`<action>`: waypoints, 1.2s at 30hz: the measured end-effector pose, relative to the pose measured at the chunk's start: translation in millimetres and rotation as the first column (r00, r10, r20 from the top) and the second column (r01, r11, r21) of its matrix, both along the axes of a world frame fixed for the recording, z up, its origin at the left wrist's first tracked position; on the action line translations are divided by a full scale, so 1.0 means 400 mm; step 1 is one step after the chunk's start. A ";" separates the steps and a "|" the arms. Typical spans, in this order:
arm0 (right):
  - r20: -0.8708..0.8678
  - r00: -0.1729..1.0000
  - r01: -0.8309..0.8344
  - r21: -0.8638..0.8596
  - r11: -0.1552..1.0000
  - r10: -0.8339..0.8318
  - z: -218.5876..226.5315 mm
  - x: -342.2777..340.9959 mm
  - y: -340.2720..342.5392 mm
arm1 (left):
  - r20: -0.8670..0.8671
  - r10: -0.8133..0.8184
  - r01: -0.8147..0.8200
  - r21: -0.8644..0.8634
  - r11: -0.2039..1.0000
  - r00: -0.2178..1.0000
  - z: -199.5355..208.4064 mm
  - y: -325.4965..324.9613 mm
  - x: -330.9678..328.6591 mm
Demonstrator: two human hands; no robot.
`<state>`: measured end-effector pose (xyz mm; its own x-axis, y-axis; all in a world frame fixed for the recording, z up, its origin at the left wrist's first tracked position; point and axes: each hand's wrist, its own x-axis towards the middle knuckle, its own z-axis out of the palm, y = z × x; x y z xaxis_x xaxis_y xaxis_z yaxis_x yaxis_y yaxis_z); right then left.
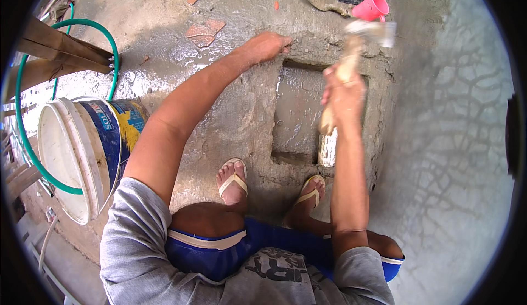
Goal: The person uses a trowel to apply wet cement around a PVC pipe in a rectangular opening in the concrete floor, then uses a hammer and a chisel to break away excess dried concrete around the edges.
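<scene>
Right hand (345, 93) gripping mallet (351, 58) mid-frame; left hand (269, 46), fingers bent on the recess (299, 113) edge, risking a glancing hit.

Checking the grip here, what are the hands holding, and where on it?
The right hand grips a mud-caked wooden-handled hammer mid-handle. The left hand holds nothing, resting on wet cement.

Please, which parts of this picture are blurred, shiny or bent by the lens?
In the head view, the brush in the right hand is smeared by motion blur at its upper end; the left hand on the wet cement floor is sharp; the floor beside it glistens with glare; the green hose and white bucket curve near the fisheye rim, whose corners are black.
</scene>
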<state>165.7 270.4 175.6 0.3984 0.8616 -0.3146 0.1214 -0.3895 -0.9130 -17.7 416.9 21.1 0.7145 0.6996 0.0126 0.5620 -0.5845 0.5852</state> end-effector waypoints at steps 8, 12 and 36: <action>-0.436 0.870 0.399 0.349 0.848 -0.231 -0.155 -0.050 0.031 | 0.014 0.012 -0.012 0.001 1.000 1.000 0.018 0.016 -0.009; 0.002 0.998 -0.055 -0.224 0.973 0.057 -0.097 -0.073 0.006 | 0.152 0.034 -0.036 0.009 0.999 0.988 0.012 -0.007 -0.051; 0.707 0.659 -0.181 0.481 0.858 -0.258 -0.069 -0.105 0.070 | 0.226 0.167 -0.174 0.011 0.985 0.960 -0.007 -0.023 -0.043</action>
